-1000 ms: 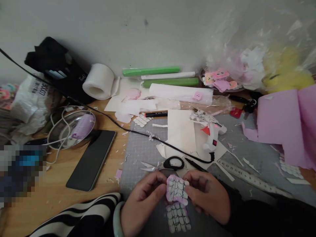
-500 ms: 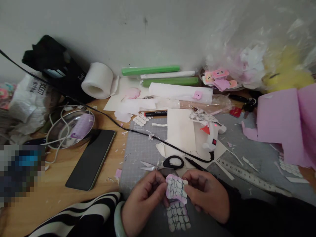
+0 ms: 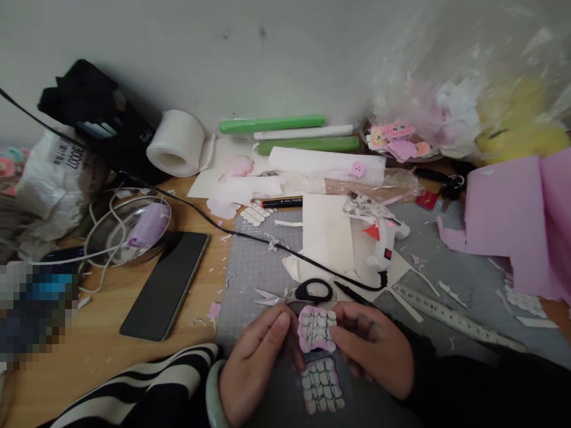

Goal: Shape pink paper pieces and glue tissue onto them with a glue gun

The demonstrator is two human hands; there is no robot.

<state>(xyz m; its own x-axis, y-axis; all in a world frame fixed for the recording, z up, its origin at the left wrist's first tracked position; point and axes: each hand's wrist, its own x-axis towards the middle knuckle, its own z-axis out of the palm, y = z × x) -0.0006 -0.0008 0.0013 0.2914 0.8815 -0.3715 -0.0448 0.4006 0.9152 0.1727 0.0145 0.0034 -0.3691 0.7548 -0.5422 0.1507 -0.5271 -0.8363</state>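
Holding a small pink cutout (image 3: 316,329) with black scale lines drawn on it, both hands are right at the near edge of the tabletop (image 3: 111,321). The left hand (image 3: 256,362) has its thumb and fingers closed on the cutout's left edge, and the right hand (image 3: 375,351) pinches the right edge, so the piece sits between them, a bit above the grey cutting mat (image 3: 254,273). A second scaled piece (image 3: 322,386) lies flat on the mat just below the held one, near the wrists.

Just past the fingers are black-handled scissors (image 3: 307,291), touching a sheet of cream paper (image 3: 330,238). A white glue gun (image 3: 383,244) rests on that paper to the right, its black cord (image 3: 200,214) running off to the far left. A steel ruler (image 3: 446,318) lies to the right, a dark phone (image 3: 165,285) to the left on bare wood. Far side by the wall: a white tape roll (image 3: 176,142), green tubes (image 3: 272,125), and purple paper (image 3: 513,220) over on the right.
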